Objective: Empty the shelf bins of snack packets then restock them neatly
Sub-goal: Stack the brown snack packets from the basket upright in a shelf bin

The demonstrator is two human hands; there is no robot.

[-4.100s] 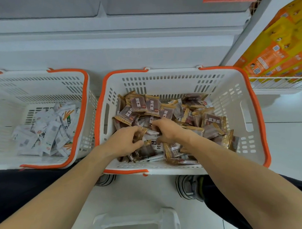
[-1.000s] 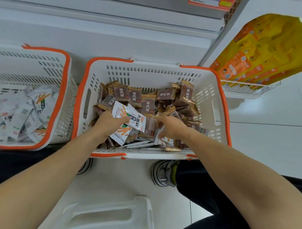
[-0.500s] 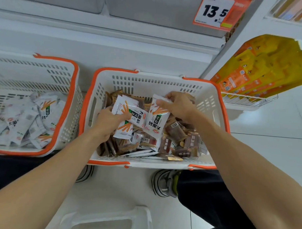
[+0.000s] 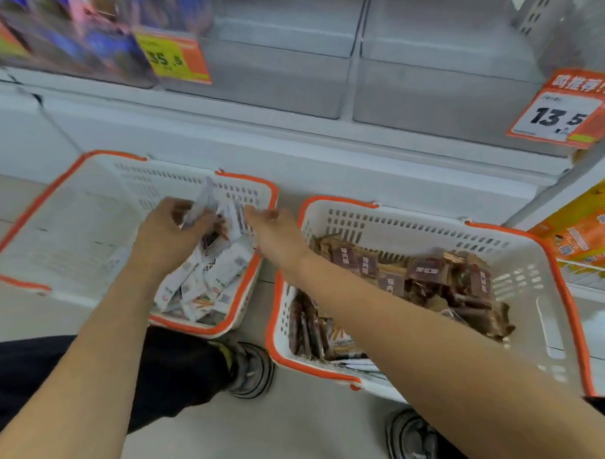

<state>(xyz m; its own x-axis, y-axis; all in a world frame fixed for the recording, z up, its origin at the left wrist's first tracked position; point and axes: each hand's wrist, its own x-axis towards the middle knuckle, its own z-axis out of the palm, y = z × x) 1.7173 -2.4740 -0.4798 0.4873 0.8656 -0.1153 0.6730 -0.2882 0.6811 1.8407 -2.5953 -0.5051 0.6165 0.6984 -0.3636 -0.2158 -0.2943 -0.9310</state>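
White baskets (image 4: 88,222) sit on pale floor (image 4: 304,435).

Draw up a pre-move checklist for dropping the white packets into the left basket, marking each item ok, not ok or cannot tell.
1. Both hands over the left basket: ok; the left hand and the right hand are above its right half.
2. White packets in hand: ok for the left hand, which grips some; cannot tell for the right, blurred.
3. Landing spot: ok; a white packet pile lies below the hands.
4. No brown packet among those held: cannot tell; something dark shows between the hands.
5. Right basket sorted: not ok; pale packets lie at its near edge beside the brown packets.
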